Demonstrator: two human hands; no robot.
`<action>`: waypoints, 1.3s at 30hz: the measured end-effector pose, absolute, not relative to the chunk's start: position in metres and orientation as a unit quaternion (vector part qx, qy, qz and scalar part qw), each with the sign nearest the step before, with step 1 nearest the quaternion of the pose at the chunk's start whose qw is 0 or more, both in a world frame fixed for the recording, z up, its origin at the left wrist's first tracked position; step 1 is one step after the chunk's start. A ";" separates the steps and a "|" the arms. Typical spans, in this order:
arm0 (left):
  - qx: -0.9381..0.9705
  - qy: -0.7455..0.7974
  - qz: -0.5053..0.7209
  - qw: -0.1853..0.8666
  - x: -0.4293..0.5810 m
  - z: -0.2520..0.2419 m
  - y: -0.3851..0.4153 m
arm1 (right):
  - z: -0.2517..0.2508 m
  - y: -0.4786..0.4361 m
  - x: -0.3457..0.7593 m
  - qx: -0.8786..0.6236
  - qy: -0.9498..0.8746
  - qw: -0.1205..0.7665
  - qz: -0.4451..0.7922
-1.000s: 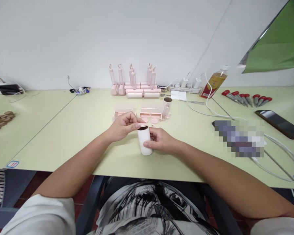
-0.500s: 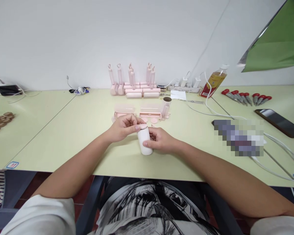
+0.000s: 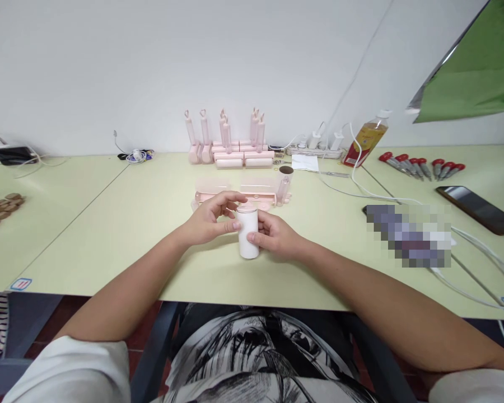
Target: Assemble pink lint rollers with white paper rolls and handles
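A white cylindrical roll with a pink cap on top is nearly upright above the front part of the table. My right hand grips its right side, the thumb across the front. My left hand is at the roll's upper left, fingers spread, thumb by its side and fingertips near the cap. Just behind my hands lie pink trays with clear covers, partly hidden by my left hand. A clear handle piece stands beside a cardboard-cored roll.
Pink roller parts stand against the wall. To the right are a tilted bottle, red-capped tools, a phone, a blurred object and white cables. Brown pieces lie far left.
The roll has become more upright and risen slightly. My left fingers have lifted and spread from the cap, while my right hand still holds the roll.
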State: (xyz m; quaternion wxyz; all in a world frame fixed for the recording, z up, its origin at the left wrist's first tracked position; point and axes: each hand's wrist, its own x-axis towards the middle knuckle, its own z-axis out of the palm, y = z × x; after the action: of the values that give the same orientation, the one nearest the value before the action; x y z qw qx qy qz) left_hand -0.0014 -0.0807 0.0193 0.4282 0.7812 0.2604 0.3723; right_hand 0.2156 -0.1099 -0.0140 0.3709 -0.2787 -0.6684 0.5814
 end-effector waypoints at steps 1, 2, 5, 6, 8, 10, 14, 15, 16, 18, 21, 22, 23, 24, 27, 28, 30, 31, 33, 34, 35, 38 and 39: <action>0.788 0.266 0.372 0.413 -0.001 0.019 -0.081 | -0.014 -0.110 0.216 -0.278 -0.666 0.374 0.582; 0.792 0.271 0.373 0.401 -0.001 0.018 -0.081 | -0.014 -0.110 0.216 -0.276 -0.665 0.375 0.584; 0.790 0.292 0.391 0.371 0.000 0.017 -0.082 | -0.015 -0.110 0.215 -0.271 -0.663 0.377 0.588; 0.786 0.306 0.404 0.354 0.000 0.017 -0.083 | -0.016 -0.110 0.215 -0.271 -0.663 0.376 0.587; 0.773 0.338 0.438 0.309 0.001 0.018 -0.084 | -0.016 -0.110 0.216 -0.275 -0.666 0.371 0.585; 0.760 0.355 0.473 0.269 0.000 0.020 -0.084 | -0.016 -0.109 0.216 -0.283 -0.669 0.366 0.581; 0.772 0.326 0.471 0.276 -0.005 0.026 -0.084 | -0.017 -0.110 0.216 -0.288 -0.668 0.368 0.579; 0.793 0.311 0.432 0.299 -0.006 0.027 -0.084 | -0.016 -0.110 0.216 -0.287 -0.667 0.373 0.578; 0.814 0.293 0.385 0.322 -0.007 0.028 -0.084 | -0.016 -0.111 0.215 -0.285 -0.667 0.378 0.576; 0.845 0.260 0.312 0.349 -0.009 0.030 -0.086 | -0.014 -0.112 0.214 -0.282 -0.667 0.389 0.569; 0.847 0.253 0.326 0.336 -0.010 0.030 -0.087 | -0.012 -0.112 0.214 -0.287 -0.664 0.400 0.562; 0.842 0.255 0.341 0.331 -0.010 0.030 -0.088 | -0.011 -0.112 0.214 -0.291 -0.663 0.402 0.560; 0.837 0.256 0.354 0.328 -0.010 0.030 -0.088 | -0.011 -0.111 0.215 -0.295 -0.662 0.403 0.559; 0.832 0.256 0.368 0.326 -0.009 0.029 -0.088 | -0.011 -0.111 0.215 -0.299 -0.662 0.402 0.558; 0.832 0.248 0.385 0.313 -0.007 0.029 -0.090 | -0.011 -0.111 0.216 -0.307 -0.662 0.395 0.558; 0.842 0.239 0.372 0.310 -0.005 0.029 -0.090 | -0.011 -0.111 0.216 -0.308 -0.663 0.393 0.558; 0.866 0.211 0.337 0.304 -0.003 0.029 -0.091 | -0.011 -0.112 0.215 -0.305 -0.668 0.391 0.555; 0.875 0.197 0.325 0.300 -0.003 0.028 -0.090 | -0.011 -0.112 0.215 -0.303 -0.671 0.389 0.554; 0.880 0.190 0.330 0.284 -0.004 0.027 -0.088 | -0.010 -0.113 0.214 -0.306 -0.671 0.388 0.553; 0.875 0.204 0.347 0.270 -0.005 0.026 -0.086 | -0.009 -0.113 0.214 -0.311 -0.669 0.387 0.552; 0.867 0.229 0.363 0.252 -0.007 0.025 -0.083 | -0.009 -0.113 0.214 -0.317 -0.668 0.387 0.551; 0.843 0.339 0.378 0.178 -0.011 0.021 -0.076 | -0.009 -0.112 0.216 -0.328 -0.677 0.388 0.533; 0.840 0.374 0.362 0.151 -0.011 0.020 -0.074 | -0.009 -0.111 0.217 -0.333 -0.685 0.384 0.522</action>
State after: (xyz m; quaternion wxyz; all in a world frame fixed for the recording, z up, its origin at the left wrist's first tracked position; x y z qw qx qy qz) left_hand -0.0111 -0.0736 0.0202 0.1514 0.8401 0.3741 0.3623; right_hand 0.2168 -0.1112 -0.0090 0.3842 -0.3326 -0.6853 0.5216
